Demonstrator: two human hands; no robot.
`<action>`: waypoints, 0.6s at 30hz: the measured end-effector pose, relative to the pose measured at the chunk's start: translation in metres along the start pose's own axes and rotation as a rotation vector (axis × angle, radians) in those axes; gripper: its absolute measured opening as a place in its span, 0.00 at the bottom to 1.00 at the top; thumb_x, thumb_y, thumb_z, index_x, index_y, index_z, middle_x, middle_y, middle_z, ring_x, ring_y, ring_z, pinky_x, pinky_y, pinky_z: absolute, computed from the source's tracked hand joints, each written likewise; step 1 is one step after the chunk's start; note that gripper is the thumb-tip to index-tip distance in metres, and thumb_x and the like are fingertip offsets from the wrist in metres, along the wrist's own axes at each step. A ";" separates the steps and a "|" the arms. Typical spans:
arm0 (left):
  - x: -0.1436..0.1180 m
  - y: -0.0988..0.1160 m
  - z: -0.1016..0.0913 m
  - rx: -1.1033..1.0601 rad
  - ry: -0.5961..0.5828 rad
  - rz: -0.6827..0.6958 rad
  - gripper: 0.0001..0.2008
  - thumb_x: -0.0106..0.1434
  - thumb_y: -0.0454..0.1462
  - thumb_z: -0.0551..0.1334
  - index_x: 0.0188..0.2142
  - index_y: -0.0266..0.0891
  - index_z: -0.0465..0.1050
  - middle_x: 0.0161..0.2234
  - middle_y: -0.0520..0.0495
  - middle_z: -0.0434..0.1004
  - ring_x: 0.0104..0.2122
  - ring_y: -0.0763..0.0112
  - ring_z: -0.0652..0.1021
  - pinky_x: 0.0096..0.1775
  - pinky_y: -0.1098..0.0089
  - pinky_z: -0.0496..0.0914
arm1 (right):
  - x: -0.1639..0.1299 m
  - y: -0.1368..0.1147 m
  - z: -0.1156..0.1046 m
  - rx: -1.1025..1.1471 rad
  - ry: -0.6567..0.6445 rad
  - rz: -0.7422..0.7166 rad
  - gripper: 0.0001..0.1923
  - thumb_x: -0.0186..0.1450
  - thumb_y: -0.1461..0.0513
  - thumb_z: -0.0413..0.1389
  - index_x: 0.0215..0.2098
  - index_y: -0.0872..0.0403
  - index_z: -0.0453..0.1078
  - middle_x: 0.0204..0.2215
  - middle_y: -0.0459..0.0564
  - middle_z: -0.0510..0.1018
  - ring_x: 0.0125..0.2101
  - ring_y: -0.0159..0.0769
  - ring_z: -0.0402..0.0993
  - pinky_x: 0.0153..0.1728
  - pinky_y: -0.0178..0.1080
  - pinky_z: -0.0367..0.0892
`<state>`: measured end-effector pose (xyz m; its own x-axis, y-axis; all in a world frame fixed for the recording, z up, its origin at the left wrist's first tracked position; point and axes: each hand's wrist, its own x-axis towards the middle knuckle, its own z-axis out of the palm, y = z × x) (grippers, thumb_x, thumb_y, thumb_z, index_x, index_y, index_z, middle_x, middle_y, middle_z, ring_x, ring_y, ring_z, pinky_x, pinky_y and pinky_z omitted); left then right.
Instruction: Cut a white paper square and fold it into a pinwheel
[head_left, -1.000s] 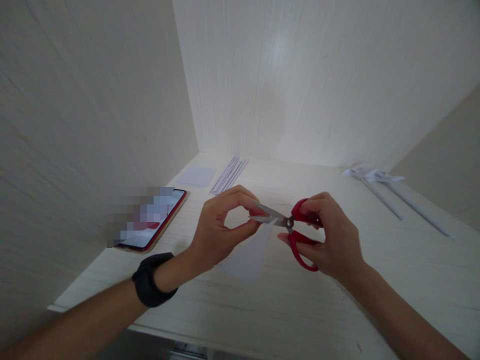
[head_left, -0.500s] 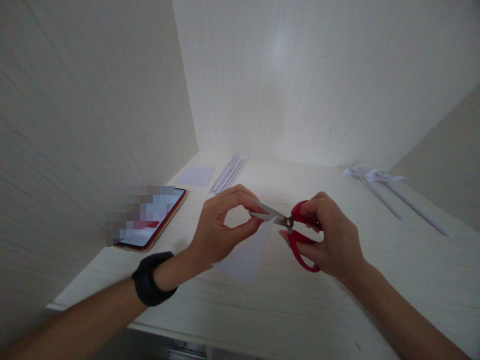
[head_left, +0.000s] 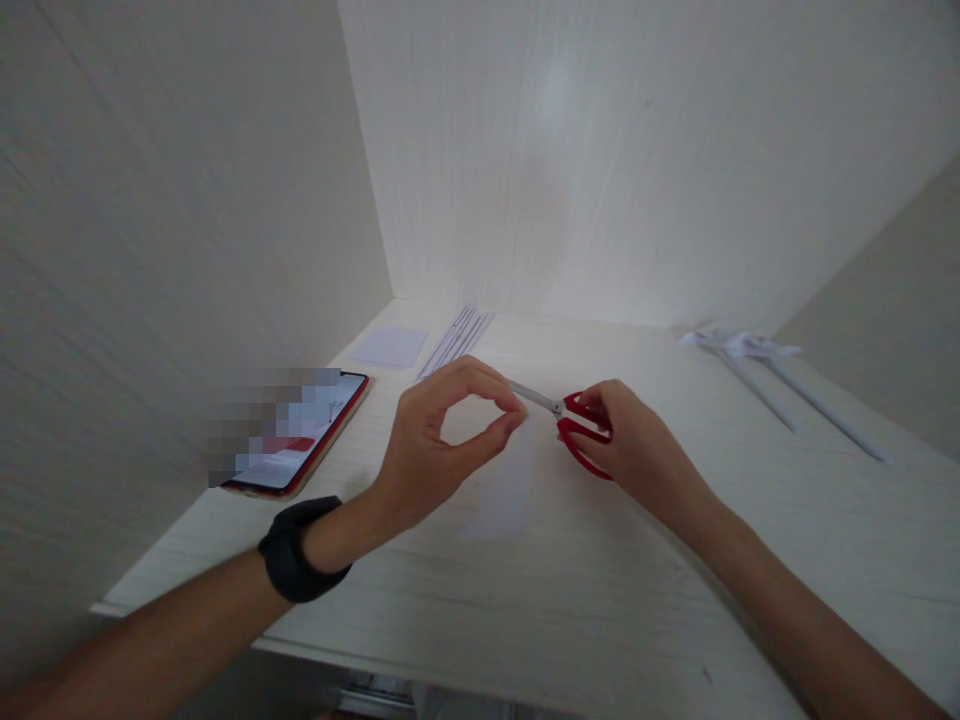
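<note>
My left hand (head_left: 442,440), with a black band at the wrist, pinches the top of a thin white piece of paper (head_left: 504,490) between thumb and forefinger. The paper hangs down below the fingertips and looks blurred. A pair of scissors (head_left: 581,440) with red handles is in my right hand (head_left: 637,440), thumb and fingers at the loops. The scissor blades are closed together and point left, passing behind my left fingertips, so their tips are hidden.
At the left lies a phone (head_left: 300,440) with its screen lit, partly pixelated. Farther back are a white paper square (head_left: 390,347) and several thin paper strips (head_left: 454,345). Two white paper rods (head_left: 825,410) with folded paper (head_left: 739,343) at their ends lie on the right of the white table (head_left: 637,600).
The scissors have closed and shifted a little left and away from me, off the paper's top edge. My left hand still pinches the paper, which has swung slightly.
</note>
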<state>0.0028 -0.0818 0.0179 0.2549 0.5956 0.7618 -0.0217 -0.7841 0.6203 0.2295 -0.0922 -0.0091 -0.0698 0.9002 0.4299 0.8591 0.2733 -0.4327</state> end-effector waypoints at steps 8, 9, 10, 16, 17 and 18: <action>0.000 -0.002 -0.002 -0.040 0.030 -0.053 0.05 0.61 0.30 0.65 0.31 0.41 0.75 0.37 0.47 0.81 0.39 0.69 0.78 0.47 0.64 0.72 | 0.000 0.010 0.007 0.002 -0.253 0.008 0.07 0.59 0.67 0.60 0.37 0.58 0.72 0.39 0.57 0.78 0.37 0.40 0.77 0.41 0.45 0.73; 0.000 -0.002 -0.002 -0.060 0.034 -0.067 0.04 0.61 0.30 0.65 0.31 0.41 0.75 0.36 0.47 0.81 0.39 0.68 0.79 0.47 0.64 0.72 | 0.001 0.010 0.007 0.005 -0.263 0.003 0.07 0.59 0.68 0.61 0.37 0.58 0.72 0.39 0.57 0.78 0.38 0.40 0.77 0.42 0.45 0.73; 0.000 -0.003 -0.002 -0.081 0.039 -0.080 0.04 0.62 0.30 0.65 0.31 0.40 0.74 0.36 0.47 0.81 0.40 0.68 0.79 0.47 0.64 0.72 | 0.001 0.011 0.007 0.008 -0.271 -0.002 0.07 0.59 0.68 0.61 0.37 0.58 0.72 0.38 0.57 0.78 0.38 0.40 0.77 0.42 0.45 0.73; -0.002 -0.006 -0.002 -0.039 0.018 -0.118 0.03 0.61 0.31 0.64 0.32 0.40 0.72 0.33 0.48 0.81 0.37 0.68 0.80 0.44 0.64 0.73 | 0.001 0.014 0.005 0.041 -0.322 -0.010 0.07 0.59 0.66 0.61 0.37 0.58 0.73 0.39 0.57 0.78 0.37 0.39 0.78 0.43 0.45 0.74; -0.002 -0.007 -0.002 0.005 0.007 -0.128 0.03 0.61 0.31 0.65 0.31 0.39 0.72 0.32 0.48 0.80 0.36 0.68 0.80 0.43 0.65 0.73 | 0.001 0.015 0.005 0.048 -0.332 -0.009 0.07 0.59 0.66 0.61 0.37 0.58 0.73 0.39 0.57 0.78 0.37 0.39 0.78 0.43 0.45 0.74; -0.002 -0.007 -0.002 0.050 -0.007 -0.141 0.03 0.60 0.32 0.65 0.31 0.39 0.73 0.31 0.48 0.80 0.35 0.69 0.79 0.42 0.65 0.72 | 0.001 0.016 0.004 0.054 -0.340 -0.006 0.07 0.59 0.65 0.61 0.37 0.57 0.73 0.39 0.56 0.79 0.37 0.39 0.79 0.43 0.44 0.74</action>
<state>0.0008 -0.0774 0.0122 0.2590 0.6990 0.6666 0.0627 -0.7008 0.7106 0.2408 -0.0857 -0.0189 -0.2480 0.9574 0.1477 0.8305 0.2886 -0.4765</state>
